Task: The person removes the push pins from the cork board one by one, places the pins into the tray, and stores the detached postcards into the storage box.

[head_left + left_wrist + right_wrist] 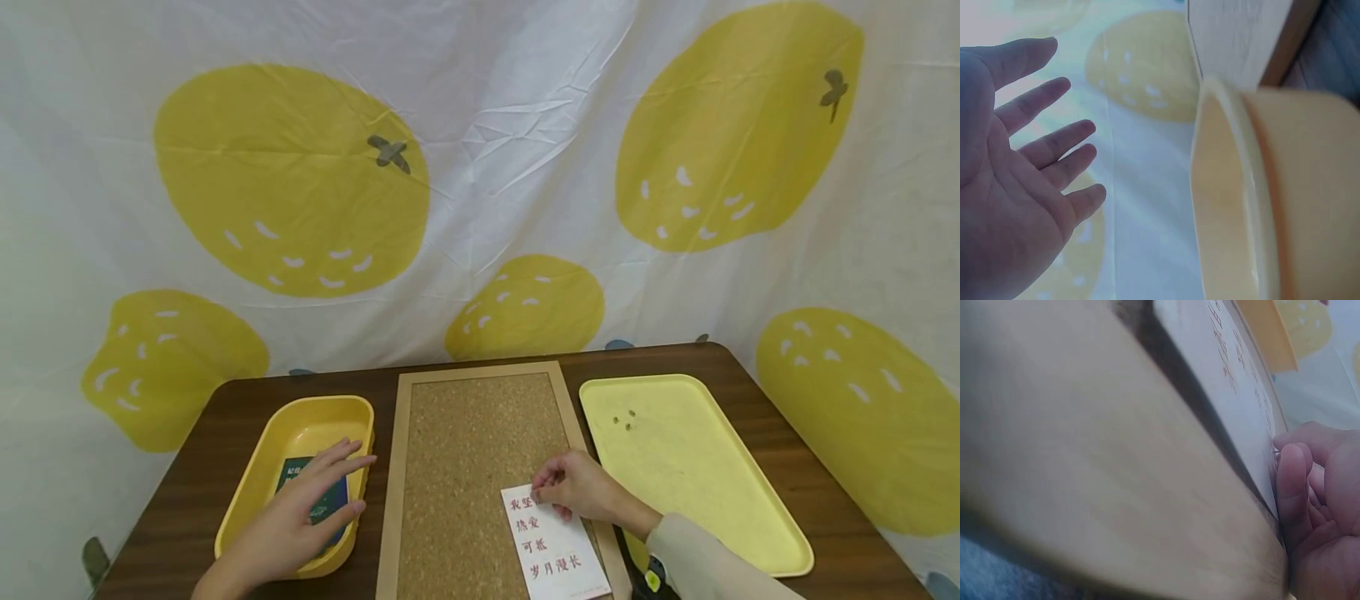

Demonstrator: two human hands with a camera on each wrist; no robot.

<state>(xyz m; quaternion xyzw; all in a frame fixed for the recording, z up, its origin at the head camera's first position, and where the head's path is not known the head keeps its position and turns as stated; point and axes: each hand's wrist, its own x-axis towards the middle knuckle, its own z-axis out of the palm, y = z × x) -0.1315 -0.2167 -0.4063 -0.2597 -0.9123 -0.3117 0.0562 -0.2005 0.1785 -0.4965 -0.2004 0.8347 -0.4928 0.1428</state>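
A white card with red Chinese characters (555, 546) lies tilted on the lower right of the cork board (472, 450). My right hand (573, 487) is at the card's top edge, thumb and index finger pinching a small pin (1277, 450). Only the pin's thin shaft shows in the right wrist view, pointing at the card; its head is hidden by the fingers. My left hand (300, 521) hovers over the yellow bin (318, 406), fingers spread and holding nothing, as the left wrist view also shows. Partly behind it, dark green and blue cards (294, 468) lie in the bin.
A pale yellow tray (697, 483) stands right of the board, with several small brass-coloured pins (628, 427) near its far left part. The board has a raised wooden frame (403, 442). Behind the brown table (180, 492) hangs a lemon-print cloth (517, 192).
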